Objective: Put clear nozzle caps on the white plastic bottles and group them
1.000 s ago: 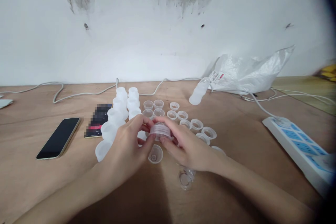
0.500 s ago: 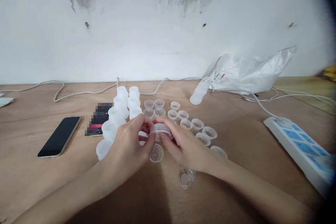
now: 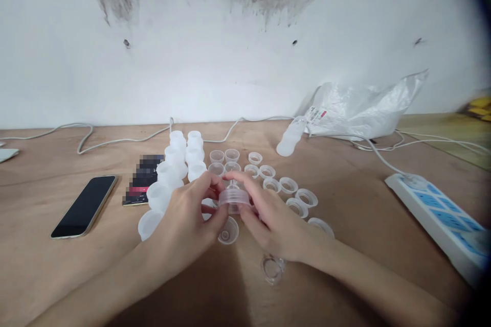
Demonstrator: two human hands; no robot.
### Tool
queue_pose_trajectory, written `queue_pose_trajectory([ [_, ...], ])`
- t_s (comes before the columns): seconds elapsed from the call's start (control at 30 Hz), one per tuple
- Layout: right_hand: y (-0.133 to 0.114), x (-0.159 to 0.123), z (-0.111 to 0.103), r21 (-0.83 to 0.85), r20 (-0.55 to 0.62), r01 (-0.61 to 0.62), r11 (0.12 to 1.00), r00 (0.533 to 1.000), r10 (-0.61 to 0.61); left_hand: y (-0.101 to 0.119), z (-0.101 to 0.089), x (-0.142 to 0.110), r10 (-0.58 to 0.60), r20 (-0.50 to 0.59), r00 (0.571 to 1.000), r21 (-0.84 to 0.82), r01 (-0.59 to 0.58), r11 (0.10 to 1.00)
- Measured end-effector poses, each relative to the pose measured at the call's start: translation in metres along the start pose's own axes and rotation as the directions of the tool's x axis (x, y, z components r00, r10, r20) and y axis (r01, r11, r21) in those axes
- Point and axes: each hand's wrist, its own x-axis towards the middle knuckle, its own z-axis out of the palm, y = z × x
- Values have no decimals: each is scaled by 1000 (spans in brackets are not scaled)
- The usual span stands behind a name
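Note:
Between the fingertips of both my hands is a clear ribbed screw ring [image 3: 233, 197], like a baby bottle's collar, with a clear nipple-like tip rising above it. My left hand [image 3: 195, 207] pinches it from the left. From the right, my right hand [image 3: 274, 219] grips it with thumb and index finger. A clear round cup [image 3: 228, 231] stands just below the ring. More clear cups [image 3: 232, 155] stand beyond my hands, partly hidden by them. To the right lie several loose screw rings [image 3: 288, 185]. Small clear soft-looking pieces [image 3: 272, 269] lie near my right wrist.
Two rows of frosted white bottles [image 3: 164, 172] stand left of my hands, beside a dark screen [image 3: 143, 181] and a phone [image 3: 84, 206]. Frosted discs [image 3: 290, 136] spill near a plastic bag [image 3: 356, 110]. A power strip [image 3: 437, 219] lies right; a cable [image 3: 126, 139] runs along the wall.
The ring between my fingers has turned or tilted, and the clear tip now shows above it. My view has tipped slightly upward. Both hands keep their grip.

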Motion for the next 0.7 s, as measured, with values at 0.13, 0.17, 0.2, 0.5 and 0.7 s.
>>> queue_pose_trajectory([
  [0.13, 2, 0, 5, -50, 6, -48, 998, 999, 48, -3, 3, 0, -7, -56, 998, 114, 13, 993],
  [0.17, 2, 1, 6, -54, 7, -46, 997, 999, 46, -4, 3, 0, -10, -58, 998, 133, 18, 991],
  [0.2, 2, 2, 7, -54, 9, -39, 998, 999, 40, -5, 4, 0, -13, -60, 998, 142, 21, 990],
  [0.5, -1, 4, 5, -36, -29, -75, 997, 997, 74, -7, 3, 4, -99, -31, 995, 64, 101, 993],
  [0.7, -1, 1, 5, -140, -104, -71, 988, 993, 57, -1, 4, 1, -48, 72, 996, 12, 47, 999],
])
